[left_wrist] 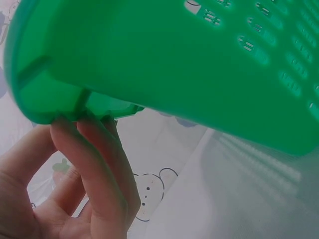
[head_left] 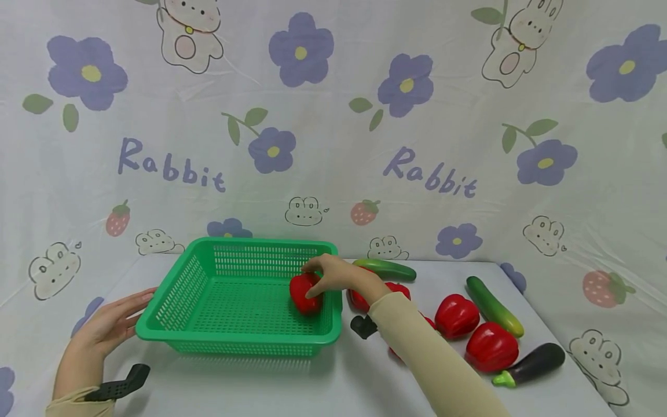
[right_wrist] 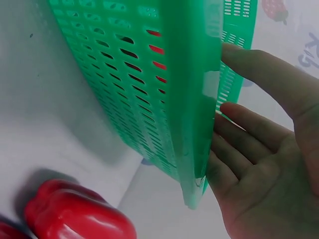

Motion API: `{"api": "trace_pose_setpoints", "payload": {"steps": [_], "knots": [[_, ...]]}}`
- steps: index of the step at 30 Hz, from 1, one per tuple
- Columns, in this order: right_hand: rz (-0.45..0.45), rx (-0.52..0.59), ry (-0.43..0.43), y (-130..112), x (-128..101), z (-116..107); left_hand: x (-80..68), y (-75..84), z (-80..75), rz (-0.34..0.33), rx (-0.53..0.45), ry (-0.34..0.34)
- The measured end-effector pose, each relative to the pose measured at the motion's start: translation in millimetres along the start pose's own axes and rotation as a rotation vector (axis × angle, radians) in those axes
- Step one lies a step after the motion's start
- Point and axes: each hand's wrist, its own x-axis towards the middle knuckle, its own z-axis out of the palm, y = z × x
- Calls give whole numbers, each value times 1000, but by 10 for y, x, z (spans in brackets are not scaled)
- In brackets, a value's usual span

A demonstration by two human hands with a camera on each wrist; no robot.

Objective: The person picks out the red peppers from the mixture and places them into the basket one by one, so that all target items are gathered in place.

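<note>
At the right end of the green plastic basket (head_left: 245, 335), my right hand (head_left: 330, 273) grips a red bell pepper (head_left: 302, 294) low over the basket floor, thumb on the near side and fingers over the top. In the right wrist view the basket's slotted side wall (right_wrist: 124, 74) hides most of that pepper; only red shows through the slots. My left hand (head_left: 112, 321) is at the basket's left rim. The left wrist view shows its fingertips (left_wrist: 62, 127) touching the underside of the rim, fingers extended.
Right of the basket lie several red bell peppers (head_left: 492, 347), partly behind my right forearm. Two cucumbers (head_left: 385, 270) and an eggplant (head_left: 537, 364) lie around them. A patterned cloth (head_left: 333, 116) hangs behind the white table (head_left: 234, 388). Black straps cross both wrists.
</note>
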Motion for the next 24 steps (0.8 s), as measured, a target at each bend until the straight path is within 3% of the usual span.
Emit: {"api": "trace_pose_setpoints", "payload": {"steps": [9,24], "knots": [[-5,38,18,9,-34,-13,-8,-8,-5,5,10,-2],[-47,174,152,295,-153,-82,-9,4,4,-15,1,29]]}}
